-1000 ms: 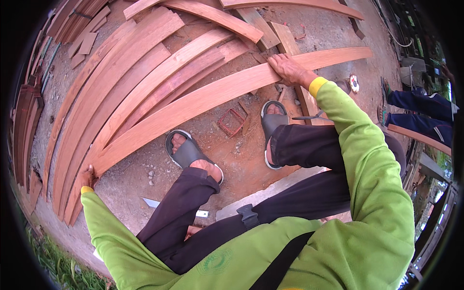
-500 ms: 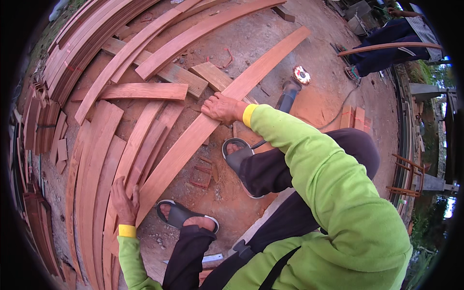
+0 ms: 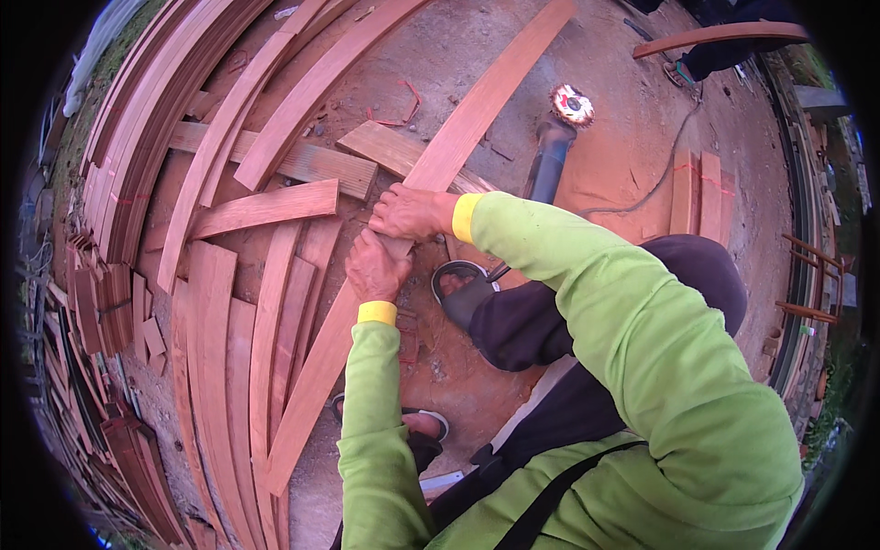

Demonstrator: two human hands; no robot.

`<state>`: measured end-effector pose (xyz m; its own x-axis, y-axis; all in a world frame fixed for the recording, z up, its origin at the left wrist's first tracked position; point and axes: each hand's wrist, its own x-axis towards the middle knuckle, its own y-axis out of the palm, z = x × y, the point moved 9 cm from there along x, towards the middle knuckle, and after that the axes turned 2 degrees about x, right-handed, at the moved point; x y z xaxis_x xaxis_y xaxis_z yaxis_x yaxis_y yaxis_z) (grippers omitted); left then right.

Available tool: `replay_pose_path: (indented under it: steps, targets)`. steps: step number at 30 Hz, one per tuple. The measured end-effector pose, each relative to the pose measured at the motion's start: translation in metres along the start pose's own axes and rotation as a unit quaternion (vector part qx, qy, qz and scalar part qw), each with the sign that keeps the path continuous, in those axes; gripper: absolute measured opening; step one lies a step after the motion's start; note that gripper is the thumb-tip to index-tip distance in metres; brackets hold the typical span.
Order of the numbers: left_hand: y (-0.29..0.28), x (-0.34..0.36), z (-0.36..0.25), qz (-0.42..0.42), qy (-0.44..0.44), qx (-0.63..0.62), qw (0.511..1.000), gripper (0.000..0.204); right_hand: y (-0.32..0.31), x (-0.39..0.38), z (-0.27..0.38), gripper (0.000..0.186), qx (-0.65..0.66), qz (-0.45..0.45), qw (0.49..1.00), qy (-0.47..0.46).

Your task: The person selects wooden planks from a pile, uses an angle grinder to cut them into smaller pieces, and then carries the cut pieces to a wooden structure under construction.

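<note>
Your bare left hand (image 3: 378, 268) has moved up from near the lower end of the long, flat, reddish-brown wooden plank (image 3: 490, 96) to just beside your right hand (image 3: 411, 213). Both hands are clamped around the plank, which slants over the reddish dirt ground (image 3: 632, 115) and crosses a squared brown timber (image 3: 383, 147).

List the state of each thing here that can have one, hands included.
Left hand: closed on the long plank
Right hand: closed on the long plank, beside the left hand
Long plank: held slantwise in both hands
Angle grinder: lying on the ground; whether powered, cannot tell
Right sandal: worn
Boards at upper left: stacked
</note>
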<state>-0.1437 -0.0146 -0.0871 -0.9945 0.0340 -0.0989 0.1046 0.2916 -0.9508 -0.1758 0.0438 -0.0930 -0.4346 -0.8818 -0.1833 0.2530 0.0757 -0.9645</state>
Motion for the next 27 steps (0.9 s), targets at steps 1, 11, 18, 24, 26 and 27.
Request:
replay_pose_path:
  steps: [1, 11, 18, 24, 26, 27]
  targets:
    - [0.000, 0.000, 0.000, 0.004, -0.002, -0.001, 1.000, 0.064, -0.002, -0.001, 0.001, 0.039, 0.011, 0.007, 1.000, -0.010]
    - [0.002, -0.007, 0.001, 0.006, -0.003, -0.004, 1.000, 0.062, 0.011, 0.000, 0.002, 0.055, 0.030, 0.036, 0.999, -0.021]
    - [0.006, -0.001, -0.006, 0.013, 0.002, -0.006, 1.000, 0.067, -0.067, -0.030, -0.037, 0.065, 0.033, 0.100, 0.994, -0.033]
    - [-0.016, -0.002, 0.006, -0.005, 0.000, 0.004, 1.000, 0.067, -0.170, -0.157, -0.081, 0.052, 0.091, -0.003, 0.979, 0.183]
    - [-0.002, -0.027, 0.015, 0.038, -0.014, 0.012, 0.999, 0.065, -0.128, -0.215, -0.077, 0.048, 0.190, -0.086, 0.928, 0.309]
    - [0.013, -0.047, 0.012, 0.063, -0.013, 0.002, 0.998, 0.065, -0.083, -0.252, -0.052, 0.047, 0.256, -0.123, 0.878, 0.385]
